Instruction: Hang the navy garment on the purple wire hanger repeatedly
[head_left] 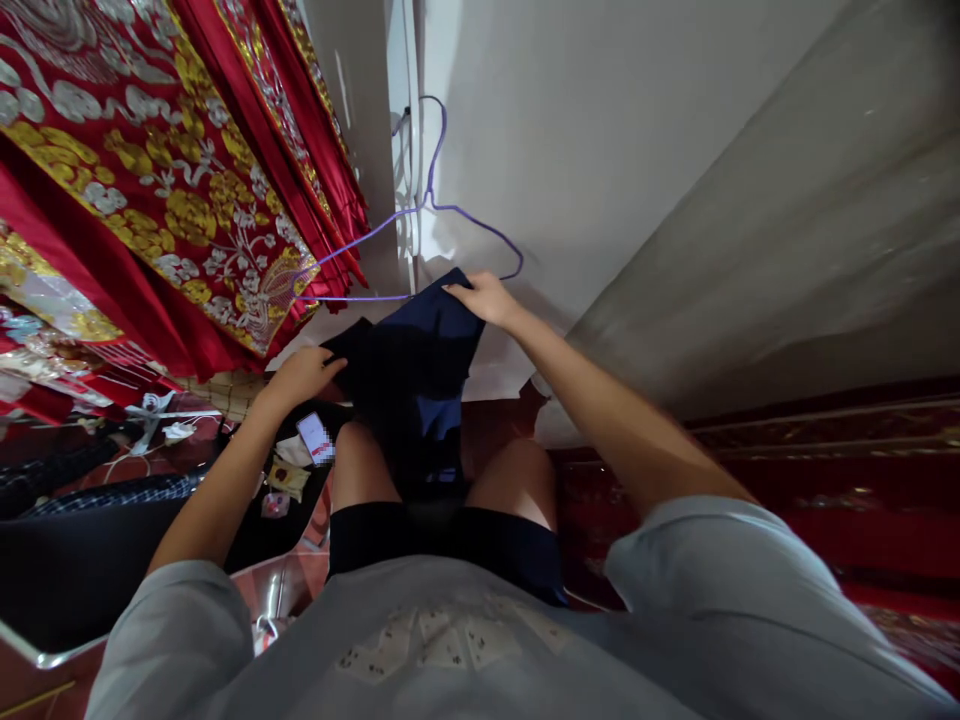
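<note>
A dark navy garment is stretched between my two hands, its lower part hanging toward my knees. My left hand pinches its left edge. At the upper right corner, the thumb and fingers of my right hand are closed on the cloth. Just beyond the garment a purple wire hanger hangs by its hook near the wall corner. The cloth's top edge overlaps part of the hanger's bottom bar; whether it is looped over the bar I cannot tell.
Red cloths with gold and silver embroidery hang at the left. A white wall rises ahead and a grey surface slants on the right. Beside my left knee a lit phone and small packets lie on a black surface.
</note>
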